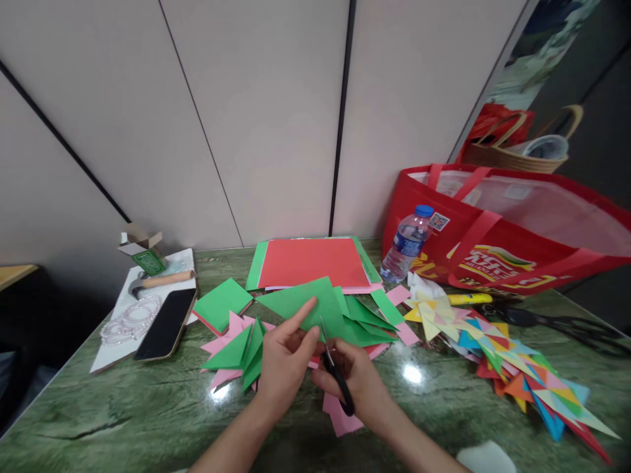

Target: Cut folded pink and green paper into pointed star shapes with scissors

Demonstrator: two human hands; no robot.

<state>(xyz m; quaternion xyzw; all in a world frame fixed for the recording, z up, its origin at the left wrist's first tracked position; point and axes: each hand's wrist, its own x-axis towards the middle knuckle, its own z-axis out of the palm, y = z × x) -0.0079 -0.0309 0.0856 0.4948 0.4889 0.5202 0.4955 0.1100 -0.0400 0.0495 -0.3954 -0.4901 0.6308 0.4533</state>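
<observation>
My left hand [290, 351] is closed on a folded green paper triangle [303, 302], its index finger lying along the face of the sheet. In my right hand [355, 371] is a pair of scissors [338, 381] with black handles, the blades pointing up at the lower edge of that green paper. Whether the blades are cutting I cannot tell. Folded green pieces [236, 348] lie over pink paper pieces [221, 380] left of my hands. More green folded paper [367, 322] lies behind and right of them. A pink scrap [340, 417] is below the scissors.
Coloured sheets topped with red [310, 261] lie by the wall. A green square stack [224, 304], phone [167, 325], hammer [162, 281] and small box [145, 253] are left. On the right are a water bottle [408, 243], red bag [483, 230] and many-coloured folded-paper strip [522, 371].
</observation>
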